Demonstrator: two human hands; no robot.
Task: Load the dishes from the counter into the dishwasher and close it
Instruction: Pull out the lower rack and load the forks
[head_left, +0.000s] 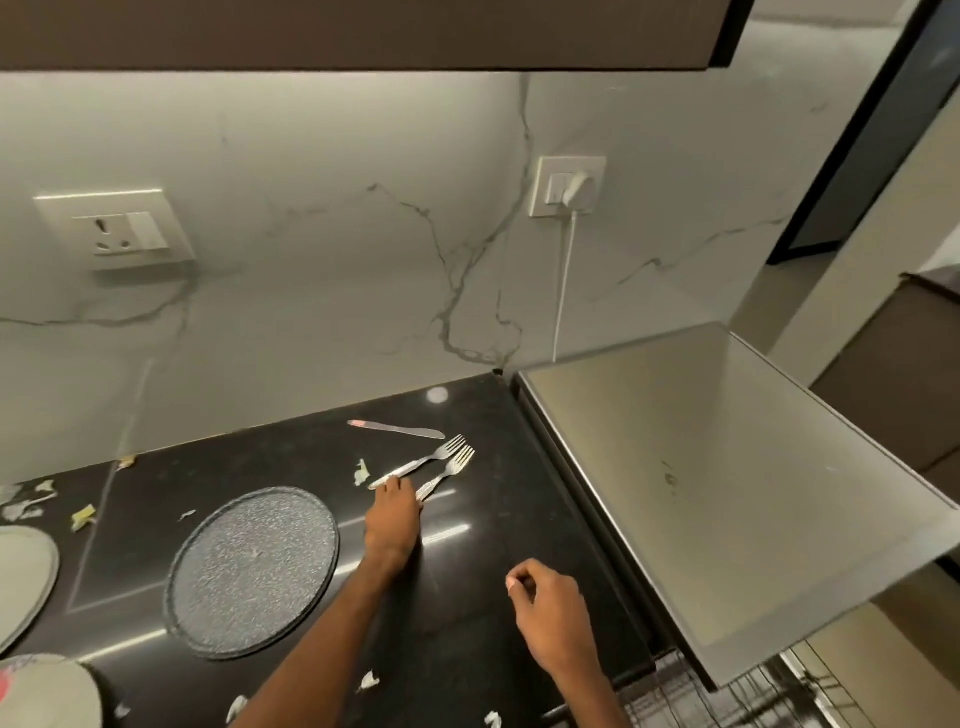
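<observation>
Hanging right of the speckled plate (254, 571), near the pulled-out dishwasher rack (727, 696), the right hand (550, 608) was loosely curled and held nothing. Beyond the plate's right rim, the left hand (392, 519) lay with straight fingers on the handles of two forks (431, 458), not yet gripping; a table knife (395, 428) lay farther back. With plate, forks and knife all on the counter (467, 649), loading looked barely begun.
</observation>
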